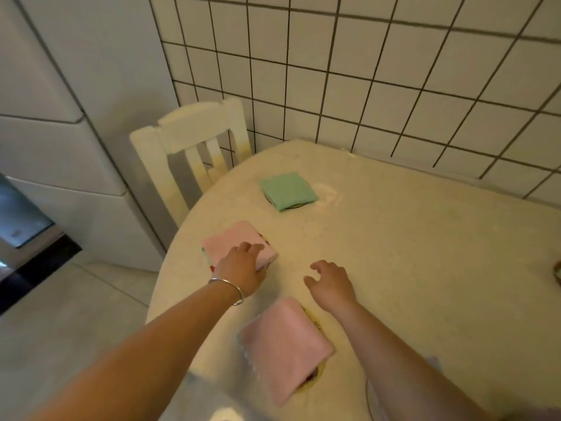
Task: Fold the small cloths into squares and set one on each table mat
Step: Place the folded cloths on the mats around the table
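Three folded cloths lie on the round cream table (394, 253). A green cloth (287, 190) covers a mat whose rim shows at its front edge. A pink cloth (233, 238) sits at the table's left edge on a patterned mat (207, 259); my left hand (243, 265), with a silver bracelet on its wrist, rests on this cloth's near side with fingers bent over it. A second pink cloth (285, 347) lies nearer me over a yellow-rimmed mat (312, 319). My right hand (332, 282) hovers above bare table between the pink cloths, fingers loosely curled, holding nothing.
A white wooden chair (194, 141) stands at the table's far left. A tiled wall (394, 71) runs behind the table. A white fridge (76, 117) is at the left. A brownish object (557, 273) shows at the right frame edge.
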